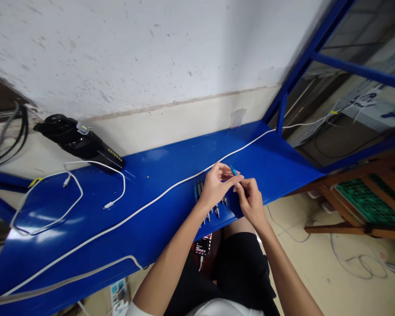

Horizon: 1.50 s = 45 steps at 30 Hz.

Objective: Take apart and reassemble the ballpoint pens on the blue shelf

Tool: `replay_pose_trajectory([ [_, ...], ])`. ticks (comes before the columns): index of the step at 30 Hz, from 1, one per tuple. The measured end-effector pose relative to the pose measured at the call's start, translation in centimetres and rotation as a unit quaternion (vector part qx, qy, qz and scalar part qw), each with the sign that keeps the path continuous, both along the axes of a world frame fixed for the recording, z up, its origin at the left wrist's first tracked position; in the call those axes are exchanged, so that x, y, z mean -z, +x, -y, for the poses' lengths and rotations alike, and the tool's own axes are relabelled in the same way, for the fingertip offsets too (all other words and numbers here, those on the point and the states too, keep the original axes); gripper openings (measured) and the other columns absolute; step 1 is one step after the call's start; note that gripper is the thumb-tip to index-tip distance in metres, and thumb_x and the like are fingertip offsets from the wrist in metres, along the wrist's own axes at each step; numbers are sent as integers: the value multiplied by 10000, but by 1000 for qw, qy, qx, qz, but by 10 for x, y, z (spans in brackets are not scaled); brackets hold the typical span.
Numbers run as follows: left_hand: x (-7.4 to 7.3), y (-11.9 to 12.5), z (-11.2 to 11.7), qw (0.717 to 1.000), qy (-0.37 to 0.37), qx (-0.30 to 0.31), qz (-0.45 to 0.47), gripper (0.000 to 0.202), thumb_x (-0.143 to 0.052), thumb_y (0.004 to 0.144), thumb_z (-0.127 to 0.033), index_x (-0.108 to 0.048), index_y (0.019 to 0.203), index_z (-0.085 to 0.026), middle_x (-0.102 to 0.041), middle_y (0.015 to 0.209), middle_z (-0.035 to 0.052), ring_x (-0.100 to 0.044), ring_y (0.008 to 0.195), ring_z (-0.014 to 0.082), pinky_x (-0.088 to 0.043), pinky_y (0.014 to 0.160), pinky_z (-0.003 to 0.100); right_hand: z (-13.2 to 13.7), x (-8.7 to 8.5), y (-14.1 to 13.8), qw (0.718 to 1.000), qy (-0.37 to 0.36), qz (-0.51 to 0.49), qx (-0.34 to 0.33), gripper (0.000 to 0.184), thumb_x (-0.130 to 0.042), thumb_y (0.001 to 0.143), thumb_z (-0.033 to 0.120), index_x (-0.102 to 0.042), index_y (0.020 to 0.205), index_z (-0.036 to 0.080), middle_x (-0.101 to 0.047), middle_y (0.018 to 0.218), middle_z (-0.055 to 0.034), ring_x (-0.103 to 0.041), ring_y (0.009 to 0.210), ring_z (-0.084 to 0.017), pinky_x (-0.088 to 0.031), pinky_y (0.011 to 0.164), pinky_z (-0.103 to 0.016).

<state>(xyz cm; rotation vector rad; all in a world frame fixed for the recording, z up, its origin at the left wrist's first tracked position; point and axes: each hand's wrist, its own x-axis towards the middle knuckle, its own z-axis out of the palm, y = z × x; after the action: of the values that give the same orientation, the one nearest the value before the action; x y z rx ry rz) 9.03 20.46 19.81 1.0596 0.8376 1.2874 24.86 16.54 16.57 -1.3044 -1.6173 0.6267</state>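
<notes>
My left hand (219, 182) is closed in a pinch on a small blue cylinder-like piece (233, 170), which sticks up above the thumb. Right beside it, my right hand (250, 197) has its fingertips pressed together near the lower end of the piece. What those fingertips hold, if anything, is hidden. Under and around my left wrist, several slim parts (217, 211) with metal tips lie in a row on the blue tabletop (164, 210). One blue slim part (195, 192) lies at the row's left end, partly covered by my arm.
A long white cable (161, 195) crosses the tabletop and passes behind my hands. To the left, a black bottle (82, 142) leans by the wall near a looped white charging cable (82, 188). A lit phone (203, 245) is below the table edge. A wooden chair (358, 202) stands right.
</notes>
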Motion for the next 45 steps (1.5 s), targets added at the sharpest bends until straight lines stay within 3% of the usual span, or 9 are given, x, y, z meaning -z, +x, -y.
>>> replay_pose_trajectory([
  [3, 1, -2, -1, 999, 16, 47, -10, 410, -868, 910, -391, -709, 1236, -200, -837, 1110, 124, -793, 1028, 241, -595, 906, 359, 1, -2, -1, 1000, -7, 3, 4, 218, -558, 1126, 456, -596, 1166, 245, -738, 956, -55, -713, 853, -233, -546, 775, -349],
  [6, 2, -2, -3, 999, 24, 27, -13, 309, -865, 909, -392, -789, 1126, -186, -831, 1063, 100, -789, 1016, 234, -592, 935, 354, 0, -3, -2, 999, 0, 32, -6, 304, -493, 1149, 450, -639, 1308, 236, -756, 1026, -82, -724, 884, -243, -565, 825, -378],
  [11, 3, -5, -7, 998, 23, -59, -18, 322, -920, 850, -438, -712, 861, -193, -766, 840, 17, -740, 806, 165, -564, 762, 271, -1, 1, -3, 999, 24, 0, 31, 225, -598, 1108, 444, -646, 1171, 233, -780, 979, -84, -745, 884, -249, -585, 815, -378],
  [17, -4, -9, -7, 999, 3, -37, 0, 336, -808, 954, -508, -673, 1034, -210, -846, 997, 82, -820, 957, 224, -599, 846, 311, -2, -2, -6, 997, 48, 50, 39, 249, -570, 1122, 394, -693, 1277, 242, -725, 979, -70, -651, 789, -218, -540, 747, -362],
  [30, -8, -12, -6, 995, 1, -102, -3, 326, -748, 1001, -532, -652, 1078, -231, -844, 1002, 69, -826, 967, 222, -603, 828, 305, -2, -7, -10, 993, 90, 45, 61, 197, -569, 1116, 280, -744, 1200, 246, -705, 1048, -92, -624, 825, -228, -539, 781, -387],
  [45, -7, -10, -7, 996, 4, -87, -10, 305, -768, 994, -485, -695, 1120, -218, -852, 1002, 75, -830, 954, 222, -607, 825, 301, -3, -8, -10, 992, 97, 54, 55, 151, -608, 1107, 284, -726, 1190, 238, -680, 1007, -66, -583, 763, -197, -525, 749, -375],
])
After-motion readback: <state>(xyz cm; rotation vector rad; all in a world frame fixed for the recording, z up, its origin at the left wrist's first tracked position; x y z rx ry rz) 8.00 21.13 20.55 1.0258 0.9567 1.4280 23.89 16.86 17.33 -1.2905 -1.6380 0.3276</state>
